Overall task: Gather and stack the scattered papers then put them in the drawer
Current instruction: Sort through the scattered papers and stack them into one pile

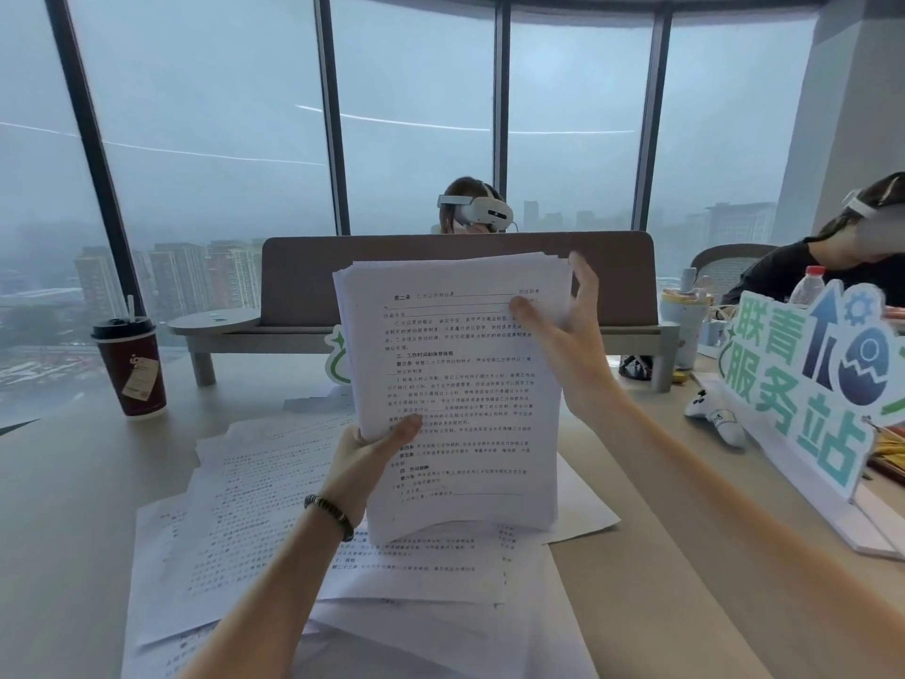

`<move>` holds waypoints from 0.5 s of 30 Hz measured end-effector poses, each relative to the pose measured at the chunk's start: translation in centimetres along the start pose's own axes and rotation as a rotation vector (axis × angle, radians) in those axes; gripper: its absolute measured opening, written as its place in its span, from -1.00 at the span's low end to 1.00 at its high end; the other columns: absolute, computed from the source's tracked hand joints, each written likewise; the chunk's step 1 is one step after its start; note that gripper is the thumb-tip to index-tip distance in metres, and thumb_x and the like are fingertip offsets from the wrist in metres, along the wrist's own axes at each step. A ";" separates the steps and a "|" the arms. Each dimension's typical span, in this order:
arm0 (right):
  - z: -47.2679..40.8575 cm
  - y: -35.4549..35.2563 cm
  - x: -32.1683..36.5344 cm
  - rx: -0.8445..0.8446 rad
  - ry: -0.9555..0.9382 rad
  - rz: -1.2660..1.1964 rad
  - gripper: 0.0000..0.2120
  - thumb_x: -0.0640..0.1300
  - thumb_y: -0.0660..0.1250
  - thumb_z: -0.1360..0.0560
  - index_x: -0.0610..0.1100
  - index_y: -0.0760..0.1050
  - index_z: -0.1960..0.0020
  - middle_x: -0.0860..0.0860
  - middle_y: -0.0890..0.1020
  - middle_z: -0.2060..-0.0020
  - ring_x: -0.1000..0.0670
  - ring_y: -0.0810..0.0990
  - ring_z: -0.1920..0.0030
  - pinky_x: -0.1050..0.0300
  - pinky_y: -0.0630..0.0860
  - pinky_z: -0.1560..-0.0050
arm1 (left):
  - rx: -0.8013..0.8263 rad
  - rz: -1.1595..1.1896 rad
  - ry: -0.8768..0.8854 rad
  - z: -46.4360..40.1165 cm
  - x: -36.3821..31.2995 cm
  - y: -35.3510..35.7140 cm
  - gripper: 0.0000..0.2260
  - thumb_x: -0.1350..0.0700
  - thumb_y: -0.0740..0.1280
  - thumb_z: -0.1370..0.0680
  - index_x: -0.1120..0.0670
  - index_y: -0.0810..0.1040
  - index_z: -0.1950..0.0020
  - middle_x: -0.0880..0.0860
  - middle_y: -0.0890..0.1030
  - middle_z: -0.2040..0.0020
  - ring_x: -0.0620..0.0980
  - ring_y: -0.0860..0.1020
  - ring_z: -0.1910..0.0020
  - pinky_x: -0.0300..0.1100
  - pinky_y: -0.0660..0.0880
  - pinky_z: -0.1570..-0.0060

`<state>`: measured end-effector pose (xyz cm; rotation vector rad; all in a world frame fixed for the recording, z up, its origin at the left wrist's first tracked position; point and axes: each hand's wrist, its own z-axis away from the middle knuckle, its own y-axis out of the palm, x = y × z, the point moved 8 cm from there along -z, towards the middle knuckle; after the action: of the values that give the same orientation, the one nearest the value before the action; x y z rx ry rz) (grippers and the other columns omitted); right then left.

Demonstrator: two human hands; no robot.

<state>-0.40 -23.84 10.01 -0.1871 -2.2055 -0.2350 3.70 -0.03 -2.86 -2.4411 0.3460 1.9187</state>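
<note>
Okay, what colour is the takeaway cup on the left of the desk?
Dark red paper takeaway cup with a black lid, head view.

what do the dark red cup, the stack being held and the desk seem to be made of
Dark red takeaway cup: looks like matte paperboard with a stuck-on label, under a glossy black lid, probably plastic.
White printed stack of sheets, gripped by the left hand: thin matte paper; its edges fan out and the bottom bows.
Pale beige desk: smooth low-sheen top, perhaps laminate; no grain is clear.

— Where's the stack (455,384)?
— Upright above loose papers (274,512) on the bench (63,507), left hand (372,448) at its lower left edge, right hand (563,335) at its upper right.
— Around it?
— Cup (130,367) far left, sign (808,379) right, divider (460,281) behind.
</note>
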 end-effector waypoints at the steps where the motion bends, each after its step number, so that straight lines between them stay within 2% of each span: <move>1: 0.7 -0.1 -1.4 0.010 0.079 -0.055 -0.40 -0.13 0.45 -0.53 0.01 0.24 -0.46 0.02 0.68 -0.07 -0.03 0.71 -0.03 -0.05 0.68 -0.01 | -0.001 -0.003 0.003 0.1 -0.1 0.1 -0.78 0.12 0.47 -0.48 0.13 0.65 -0.10 0.14 0.71 0.00 0.16 0.69 0.02 0.16 0.61 -0.01; 3: 2.7 0.0 -4.3 0.072 0.194 -0.068 -0.59 -0.09 0.43 -0.53 -0.15 0.45 -0.34 -0.05 0.71 -0.07 -0.14 0.71 -0.06 -0.10 0.67 -0.01 | 0.002 -0.009 0.011 0.3 -0.3 0.3 -0.80 0.13 0.43 -0.50 0.12 0.64 -0.10 0.13 0.72 0.01 0.15 0.69 0.03 0.12 0.62 0.02; 6: 5.1 0.1 -7.4 0.075 0.274 -0.087 -0.72 -0.09 0.41 -0.55 -0.14 0.55 -0.24 -0.04 0.73 -0.04 -0.13 0.72 -0.04 0.03 0.67 0.08 | 0.002 -0.040 0.039 0.5 -0.6 0.6 -0.86 0.12 0.40 -0.53 0.10 0.66 -0.06 0.10 0.73 0.04 0.11 0.70 0.06 0.06 0.64 0.08; 11: 4.4 0.0 -7.7 -0.013 0.263 0.120 -0.65 0.05 0.42 -0.54 -0.05 0.41 -0.22 0.00 0.70 -0.05 -0.02 0.72 0.04 -0.07 0.69 0.07 | -0.046 -0.291 0.139 0.1 -1.5 0.3 -0.85 0.01 0.37 -0.55 0.05 0.66 0.06 0.05 0.73 0.13 0.01 0.70 0.12 0.00 0.66 0.14; 13: 4.0 -0.1 -7.9 -0.016 0.331 0.234 -0.72 0.00 0.33 -0.60 -0.03 0.33 -0.22 0.00 0.67 -0.04 -0.02 0.71 0.06 -0.02 0.69 0.11 | -0.057 -0.334 0.123 -0.4 -1.4 -0.1 -0.82 -0.03 0.37 -0.54 0.07 0.67 0.05 0.08 0.73 0.12 0.05 0.70 0.13 0.06 0.66 0.12; 15: 4.1 0.1 -9.2 0.042 0.458 0.253 -0.77 -0.09 0.27 -0.62 -0.01 0.31 -0.24 -0.01 0.65 -0.05 -0.08 0.70 0.02 -0.09 0.68 0.05 | -0.023 -0.303 0.024 -0.9 -0.5 -0.5 -0.78 -0.02 0.37 -0.55 0.12 0.66 -0.02 0.12 0.73 0.08 0.12 0.70 0.10 0.12 0.64 0.09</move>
<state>1.96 -23.23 0.26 -0.3494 -1.7113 -0.0792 4.60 0.44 -2.24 -2.3672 -0.0452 1.7756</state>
